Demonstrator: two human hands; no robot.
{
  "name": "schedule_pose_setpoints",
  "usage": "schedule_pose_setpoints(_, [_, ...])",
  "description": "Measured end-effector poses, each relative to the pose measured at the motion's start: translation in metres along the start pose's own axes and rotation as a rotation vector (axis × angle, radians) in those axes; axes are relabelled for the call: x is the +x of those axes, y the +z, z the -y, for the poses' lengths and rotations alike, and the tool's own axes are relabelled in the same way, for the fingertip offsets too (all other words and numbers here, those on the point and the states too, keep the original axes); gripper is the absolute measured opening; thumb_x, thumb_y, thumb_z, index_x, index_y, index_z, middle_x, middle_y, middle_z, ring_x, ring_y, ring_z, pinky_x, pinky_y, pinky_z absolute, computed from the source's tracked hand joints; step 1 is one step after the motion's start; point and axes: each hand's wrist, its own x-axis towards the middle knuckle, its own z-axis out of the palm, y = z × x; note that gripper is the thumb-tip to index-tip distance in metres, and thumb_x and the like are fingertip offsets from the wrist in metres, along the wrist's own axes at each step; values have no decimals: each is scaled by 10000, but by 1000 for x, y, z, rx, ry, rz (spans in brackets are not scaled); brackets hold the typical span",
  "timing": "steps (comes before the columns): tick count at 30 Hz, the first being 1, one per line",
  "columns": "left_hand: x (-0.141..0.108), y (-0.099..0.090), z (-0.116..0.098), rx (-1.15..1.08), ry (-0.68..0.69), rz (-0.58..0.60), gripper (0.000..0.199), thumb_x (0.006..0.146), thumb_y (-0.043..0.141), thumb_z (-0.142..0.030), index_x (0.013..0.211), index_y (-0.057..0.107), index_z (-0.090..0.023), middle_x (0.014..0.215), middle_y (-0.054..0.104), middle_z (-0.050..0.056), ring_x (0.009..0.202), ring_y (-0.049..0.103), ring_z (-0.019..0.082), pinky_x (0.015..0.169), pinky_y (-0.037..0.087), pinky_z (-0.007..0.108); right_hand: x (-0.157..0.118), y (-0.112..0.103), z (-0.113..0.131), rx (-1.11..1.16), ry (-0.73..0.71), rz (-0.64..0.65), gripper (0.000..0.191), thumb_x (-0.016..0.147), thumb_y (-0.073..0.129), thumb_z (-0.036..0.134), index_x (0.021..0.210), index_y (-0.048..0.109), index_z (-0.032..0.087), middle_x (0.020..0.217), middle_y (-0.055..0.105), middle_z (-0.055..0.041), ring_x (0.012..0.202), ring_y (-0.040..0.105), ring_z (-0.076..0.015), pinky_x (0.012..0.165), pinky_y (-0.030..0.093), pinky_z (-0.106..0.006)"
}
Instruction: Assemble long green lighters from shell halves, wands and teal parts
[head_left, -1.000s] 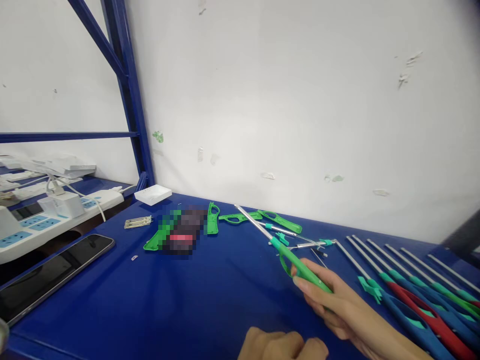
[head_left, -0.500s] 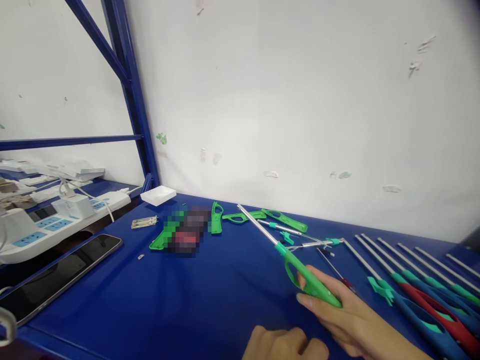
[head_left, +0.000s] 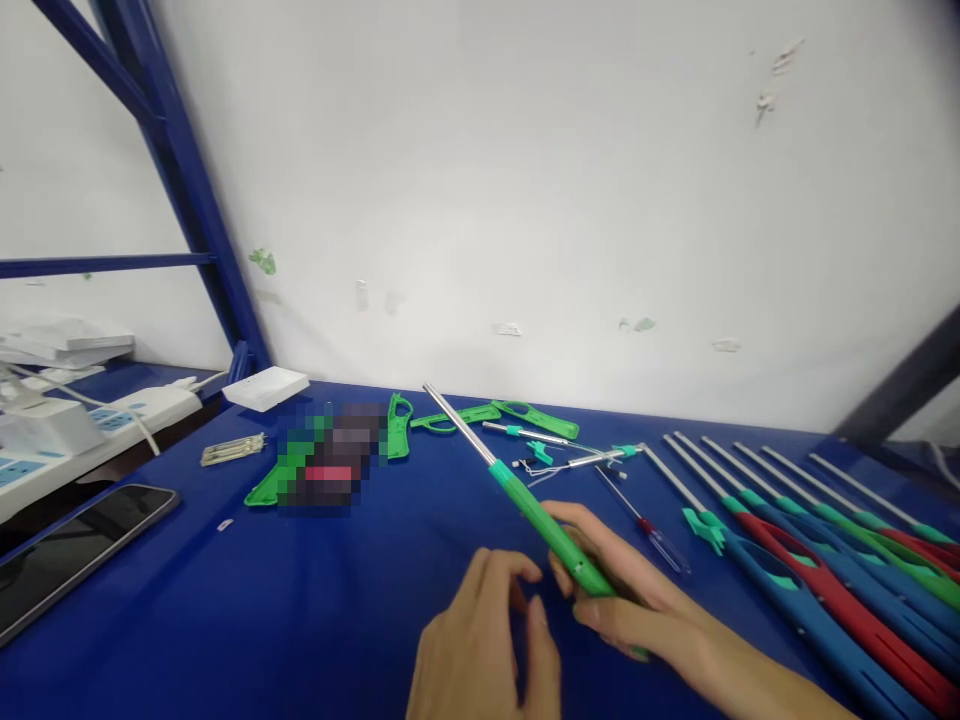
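My right hand (head_left: pixel 622 600) is wrapped round the green handle of a long-necked gas lighter (head_left: pixel 544 520). Its metal tube points up and to the left, over the table. My left hand (head_left: pixel 484 640) is just left of the handle, apart from it, with fingers curved and spread and nothing visible in them. Beyond the lighter lie green handle shells (head_left: pixel 457 418) and loose lighter innards (head_left: pixel 592 460), with thin wires and teal pieces. A screwdriver (head_left: pixel 656 540) with a clear and red handle rests past my right hand.
Several lighters (head_left: pixel 810 580) with blue, red and green handles lie in a row at the right. On the left are a phone (head_left: pixel 82 550), a power strip (head_left: pixel 135 410), a white box (head_left: pixel 266 388) and a bundle of thin pale parts (head_left: pixel 232 449). A blurred dark item (head_left: pixel 337 455) lies near the shells.
My left hand has risen from the bottom edge toward the lighter, and its fingers have opened. The lighter has turned in my right hand. The view has shifted to the right.
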Motion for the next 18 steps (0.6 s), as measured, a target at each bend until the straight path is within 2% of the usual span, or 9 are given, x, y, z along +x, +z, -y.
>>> schedule_pose_setpoints(1, [-1,-3,-3,-50,-50,-8,305,1064,382,-312,1195,647,-237,1024,752,52,657,671,143,650,478,281,-2,1,1,-5,0,31,674,1015,626,459,1603,296,467,1217,528,2,744,418,-102,646,355,-249])
schedule_pose_setpoints(3, [-2,-6,-8,-148,-130,2,364,1081,367,-402,1321,594,-249,1082,750,58,757,716,157,671,521,263,-7,4,1,-7,16,88,716,1043,603,534,1634,202,490,1168,535,0,751,440,-114,661,390,-258])
schedule_pose_setpoints(5, [-4,-8,-12,-322,-202,60,506,1064,435,-503,1504,469,-257,1110,750,67,790,722,166,659,537,251,-12,7,1,0,37,133,765,1042,585,608,1650,141,478,1077,548,7,731,453,-116,660,408,-261])
schedule_pose_setpoints(7, [-4,-9,-14,-554,-251,155,669,1014,554,-594,1565,412,-241,1028,749,63,777,693,170,632,518,243,-17,10,3,7,56,162,791,1039,580,630,1661,123,457,1030,565,12,702,450,-104,638,395,-245])
schedule_pose_setpoints(9, [-3,-12,-15,-738,-265,225,690,967,653,-616,1518,480,-239,1069,738,75,807,667,166,634,498,235,-20,11,5,37,58,178,821,1035,598,611,1670,106,441,980,565,21,671,431,-93,602,366,-225])
schedule_pose_setpoints(12, [0,-17,-17,-812,-247,248,599,939,721,-588,1412,577,-250,1197,704,85,799,633,140,617,482,221,-22,12,8,112,6,185,842,1025,622,566,1686,129,394,855,514,37,667,444,-109,604,391,-226])
schedule_pose_setpoints(15, [2,-21,-22,-817,-259,259,551,912,752,-598,1314,637,-239,1029,708,48,754,602,128,604,468,205,-22,15,12,96,-50,180,852,983,670,559,1683,225,362,944,573,-9,788,554,-158,712,492,-288])
schedule_pose_setpoints(18, [0,-22,-29,-792,-284,220,566,894,748,-635,1289,661,-239,966,706,46,765,616,149,612,484,218,-21,17,14,71,-60,179,877,943,716,559,1674,274,359,1063,608,-45,930,608,-206,832,534,-358])
